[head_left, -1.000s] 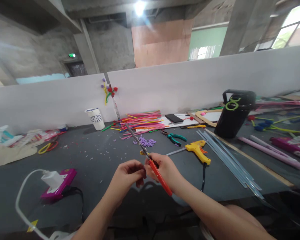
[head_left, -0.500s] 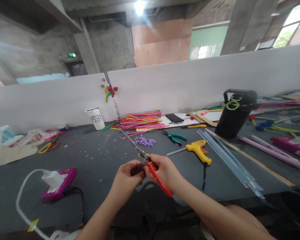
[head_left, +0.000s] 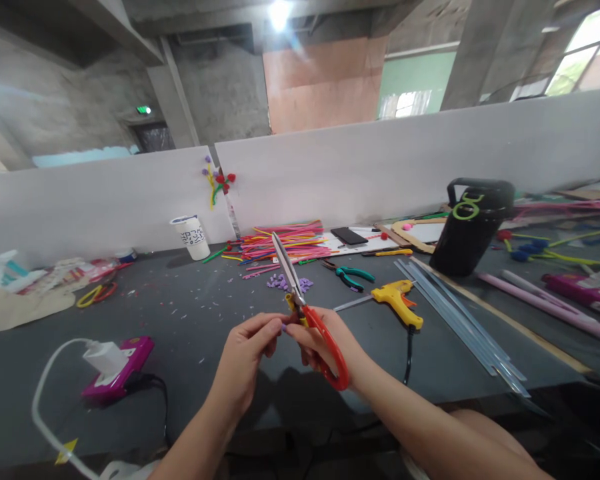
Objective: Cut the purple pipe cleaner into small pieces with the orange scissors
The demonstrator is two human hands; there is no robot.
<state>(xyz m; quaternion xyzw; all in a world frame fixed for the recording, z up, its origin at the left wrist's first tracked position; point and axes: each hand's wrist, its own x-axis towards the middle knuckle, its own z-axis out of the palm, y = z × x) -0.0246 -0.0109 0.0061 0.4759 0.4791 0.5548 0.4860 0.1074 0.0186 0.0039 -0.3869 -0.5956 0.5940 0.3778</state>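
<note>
My right hand [head_left: 325,343] is closed around a pair of scissors [head_left: 333,348] with red and yellow handles. Their blades point up and away, nearly together. My left hand [head_left: 253,343] pinches a small purple pipe cleaner piece [head_left: 284,327] between thumb and forefinger, with the right fingertips close against it. Just beyond the blades lies a heap of cut purple pieces [head_left: 276,283], partly hidden by the scissors. Farther back is a bundle of pink, red and yellow pipe cleaners [head_left: 300,240].
Right of my hands lie a yellow glue gun [head_left: 397,302], green-handled pliers [head_left: 353,274], clear glue sticks [head_left: 460,320] and a tall black bottle [head_left: 467,233]. A white cup [head_left: 192,239] stands by the partition. At left are a purple power strip [head_left: 123,373] and another pair of scissors [head_left: 97,294].
The scissors have swung more upright, with their blades turned right and the red handle lifted into view. My hands stay close together, and the purple piece now shows between the fingertips.
</note>
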